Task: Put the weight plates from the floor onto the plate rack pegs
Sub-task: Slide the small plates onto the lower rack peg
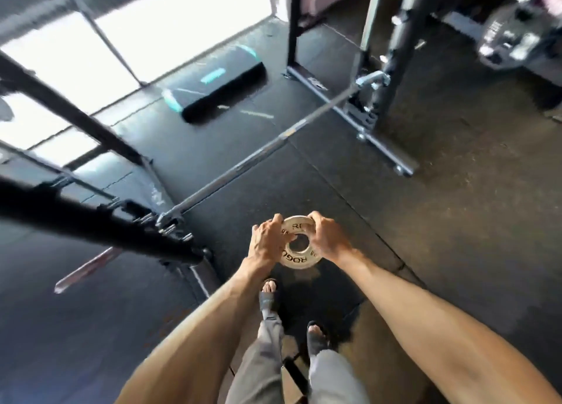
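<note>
A small pale weight plate (299,259) with dark lettering and a round centre hole is held in the air in front of me, above my feet. My left hand (269,241) grips its left edge, fingers curled over the rim toward the hole. My right hand (327,236) grips its right edge with fingers wrapped over the top. A black upright (398,47) stands at the back right, with a metal peg (372,79) sticking out near its base. Blurred plates (511,43) hang at the far right.
A barbell (258,157) lies diagonally across the black rubber floor from the left frame to the back right upright. A black rack beam (91,218) crosses the left side. A dark step platform with teal ends (219,84) sits at the back. A steel base rail (374,139) runs on the floor.
</note>
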Demonstrator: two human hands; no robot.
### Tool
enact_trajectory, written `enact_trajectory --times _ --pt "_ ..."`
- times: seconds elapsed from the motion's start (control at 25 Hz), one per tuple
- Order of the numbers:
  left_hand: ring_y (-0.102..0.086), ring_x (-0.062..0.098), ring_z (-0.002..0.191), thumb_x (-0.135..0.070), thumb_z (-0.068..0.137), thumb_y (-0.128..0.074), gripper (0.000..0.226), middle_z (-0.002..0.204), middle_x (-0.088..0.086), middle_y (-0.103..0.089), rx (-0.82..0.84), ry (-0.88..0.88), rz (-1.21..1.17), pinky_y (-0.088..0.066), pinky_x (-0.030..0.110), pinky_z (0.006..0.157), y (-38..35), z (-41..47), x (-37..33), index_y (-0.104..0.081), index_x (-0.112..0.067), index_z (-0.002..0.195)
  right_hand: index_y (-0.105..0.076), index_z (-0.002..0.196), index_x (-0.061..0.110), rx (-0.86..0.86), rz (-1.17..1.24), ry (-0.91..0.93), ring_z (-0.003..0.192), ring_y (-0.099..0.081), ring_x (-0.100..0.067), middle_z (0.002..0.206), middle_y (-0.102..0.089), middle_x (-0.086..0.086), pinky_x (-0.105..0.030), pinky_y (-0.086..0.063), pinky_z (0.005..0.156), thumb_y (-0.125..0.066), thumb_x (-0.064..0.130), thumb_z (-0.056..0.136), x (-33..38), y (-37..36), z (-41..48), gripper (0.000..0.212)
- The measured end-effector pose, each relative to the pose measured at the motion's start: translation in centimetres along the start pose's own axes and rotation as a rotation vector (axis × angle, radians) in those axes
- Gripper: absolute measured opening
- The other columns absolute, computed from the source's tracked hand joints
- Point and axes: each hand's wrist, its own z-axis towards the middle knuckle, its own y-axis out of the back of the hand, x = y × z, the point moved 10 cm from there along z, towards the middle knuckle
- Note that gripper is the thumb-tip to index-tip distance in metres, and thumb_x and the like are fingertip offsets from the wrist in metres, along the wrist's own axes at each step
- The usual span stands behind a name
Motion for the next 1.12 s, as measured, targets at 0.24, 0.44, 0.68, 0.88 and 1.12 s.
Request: enact_trajectory --times 0.24,0.44,0.68,0.88,1.12 --pt "-0.066 0.031 0.102 -0.045 0.087 -0.067 0.036 0.104 0.008 -0.073 -0.267 0.348 -0.111 -0.046 0.041 0.086 11.1 -9.0 11.7 -0.058 -0.016 0.105 -0.061 0.111 0.016 0.292 -0.072 0.229 0.093 -0.068 -0.027 0.106 -0.072 -0.009 -0.029 -0.046 0.074 -0.055 0.014 0.096 16.1 -7.7 0.7 0.016" --pt "-0.067 0.037 0.097 -0.042 0.089 -0.061 0.031 0.101 0.013 -0.072 -0.433 0.668 -0.222 -0.053 0.045 0.082 16.7 -20.9 22.6 -0.060 -0.015 0.105 -0.059 0.107 0.019 0.543 -0.161 0.499 0.092 -0.066 -0.024 0.103 -0.070 -0.005 -0.031 -0.047 0.074 -0.054 0.025 0.097 30.0 -17.6 -4.2 0.013" --pt "-0.068 0.028 0.084 -0.038 0.090 -0.065 0.024 0.096 0.006 -0.071 -0.651 0.895 -0.372 -0.056 0.043 0.076 19.1 -34.8 32.8 -0.059 -0.018 0.102 -0.065 0.107 0.014 0.701 -0.273 0.789 0.083 -0.065 -0.020 0.097 -0.071 -0.004 -0.035 -0.053 0.078 -0.056 0.036 0.098 42.5 -29.2 -12.5 0.025" --pt "-0.068 0.023 0.085 -0.042 0.090 -0.066 0.028 0.100 0.002 -0.070 -0.717 0.986 -0.478 -0.056 0.041 0.077 19.6 -42.5 42.6 -0.059 -0.021 0.106 -0.063 0.111 0.012 0.796 -0.400 0.876 0.089 -0.063 -0.022 0.103 -0.068 -0.003 -0.032 -0.047 0.077 -0.056 0.037 0.098 49.5 -39.5 -17.4 0.029" --pt "-0.065 0.026 0.082 -0.046 0.090 -0.065 0.032 0.092 0.005 -0.068 -0.743 1.084 -0.597 -0.053 0.039 0.073 21.7 -48.6 56.9 -0.056 -0.016 0.095 -0.060 0.114 0.010 0.804 -0.529 0.901 0.091 -0.061 -0.026 0.110 -0.069 -0.011 -0.032 -0.043 0.076 -0.058 0.040 0.096 59.1 -52.9 -19.7 0.035"
